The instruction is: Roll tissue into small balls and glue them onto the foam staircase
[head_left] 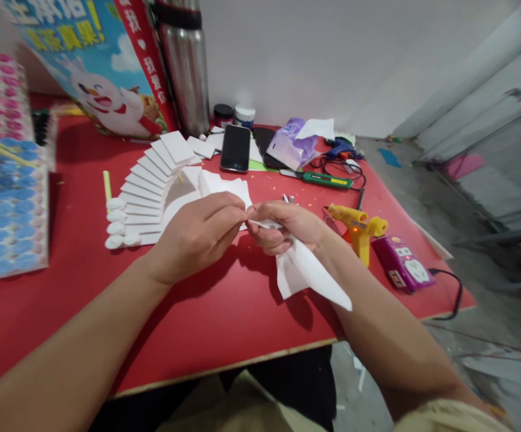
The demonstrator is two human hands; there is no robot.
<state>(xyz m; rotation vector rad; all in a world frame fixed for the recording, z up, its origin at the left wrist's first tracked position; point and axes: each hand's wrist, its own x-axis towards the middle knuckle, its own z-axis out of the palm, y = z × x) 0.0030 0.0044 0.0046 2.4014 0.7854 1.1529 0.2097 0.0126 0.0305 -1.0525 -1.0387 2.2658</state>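
My left hand and my right hand meet above the red table, fingers closed, both pinching a white sheet of paper or foam. The sheet hangs down below my right hand toward the table's front. Just behind my hands lies a curved white model staircase made of fanned white strips with small round white feet at its left.
A yellow glue gun stands right of my hands, next to a purple power strip. A black phone, steel flask, small jars, green tool, purple bag and colourful boxes sit behind and left.
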